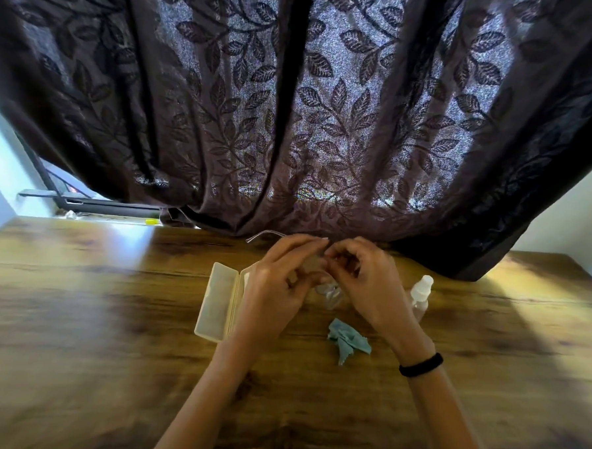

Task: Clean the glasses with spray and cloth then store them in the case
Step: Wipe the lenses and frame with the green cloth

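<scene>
Both hands hold a pair of clear-framed glasses (329,291) above the wooden table (111,317). My left hand (277,285) grips the frame from the left, and one thin temple arm sticks out leftward past its fingers. My right hand (363,282) pinches the frame from the right. The lenses show only partly between the hands. A cream glasses case (217,301) lies open just left of my left hand. A crumpled blue-grey cloth (347,340) rests on the table below the hands. A small clear spray bottle (421,294) with a white cap stands right of my right hand.
A dark leaf-patterned curtain (294,104) hangs down to the table's far edge, right behind the hands. A window ledge with small items (150,221) shows at the far left. A black band (421,364) circles the right wrist.
</scene>
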Demonstrator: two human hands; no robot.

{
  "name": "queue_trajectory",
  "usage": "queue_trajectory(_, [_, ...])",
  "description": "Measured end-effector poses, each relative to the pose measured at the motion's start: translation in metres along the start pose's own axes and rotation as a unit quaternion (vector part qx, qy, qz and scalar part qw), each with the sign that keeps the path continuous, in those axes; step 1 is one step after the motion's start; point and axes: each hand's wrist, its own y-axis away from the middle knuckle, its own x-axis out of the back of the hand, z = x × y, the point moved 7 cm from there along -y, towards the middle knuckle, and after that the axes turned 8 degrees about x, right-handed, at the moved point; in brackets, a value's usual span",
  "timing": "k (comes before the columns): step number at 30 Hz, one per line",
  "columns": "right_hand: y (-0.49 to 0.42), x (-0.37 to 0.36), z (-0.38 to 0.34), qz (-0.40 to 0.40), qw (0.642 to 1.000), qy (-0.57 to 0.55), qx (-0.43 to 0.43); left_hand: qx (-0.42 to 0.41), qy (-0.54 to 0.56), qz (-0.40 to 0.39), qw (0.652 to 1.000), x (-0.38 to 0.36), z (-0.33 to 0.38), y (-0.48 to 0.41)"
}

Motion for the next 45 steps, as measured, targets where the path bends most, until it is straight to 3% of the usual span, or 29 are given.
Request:
queue_trajectory(3, [0.001,-0.005,-0.002,-0.017,1.0,-0.001,0.001,0.024,0.011,-0.093,0.995,-0.011,-0.006,-0.009])
queue_trajectory(6, [0.002,-0.007,-0.001,-0.021,1.0,-0.022,-0.007,0.037,-0.006,-0.112,0.993,-0.013,-0.008,-0.013])
queue_trajectory(12, [0.005,0.006,-0.001,0.064,0.994,-0.091,0.003,0.054,0.006,-0.059,0.997,0.001,-0.004,-0.015])
queue_trajectory(17, [0.017,0.02,0.026,0.134,0.983,-0.12,-0.043,0.092,0.033,0.02,0.995,0.019,-0.018,-0.012])
queue_trajectory(20, [0.033,0.003,0.047,0.078,0.992,-0.056,-0.081,0.157,0.097,0.043,0.982,0.025,-0.034,-0.007])
queue_trajectory(26, [0.077,-0.063,0.09,-0.165,0.971,0.094,-0.148,0.179,0.166,0.093,0.965,0.03,-0.036,-0.002])
queue_trajectory(29, [0.092,-0.079,0.094,-0.191,0.963,0.139,-0.126,0.2,0.204,0.126,0.95,0.032,-0.041,0.001])
queue_trajectory(31, [0.096,-0.082,0.094,-0.171,0.968,0.151,-0.105,0.208,0.22,0.134,0.944,0.033,-0.044,0.002])
queue_trajectory(34, [0.091,-0.071,0.087,-0.104,0.985,0.071,-0.119,0.206,0.224,0.136,0.943,0.032,-0.043,0.002])
queue_trajectory(37, [0.07,-0.041,0.062,0.027,0.991,-0.051,-0.118,0.207,0.226,0.144,0.941,0.029,-0.044,0.004])
queue_trajectory(40, [0.042,-0.007,0.03,0.166,0.969,-0.161,-0.083,0.201,0.211,0.157,0.944,0.025,-0.044,0.006])
queue_trajectory(43, [0.019,0.012,-0.004,0.226,0.962,-0.149,-0.025,0.189,0.202,0.178,0.944,0.021,-0.041,0.007])
queue_trajectory(45, [0.011,0.008,-0.02,0.213,0.972,-0.102,0.002,0.188,0.214,0.184,0.941,0.016,-0.039,0.008])
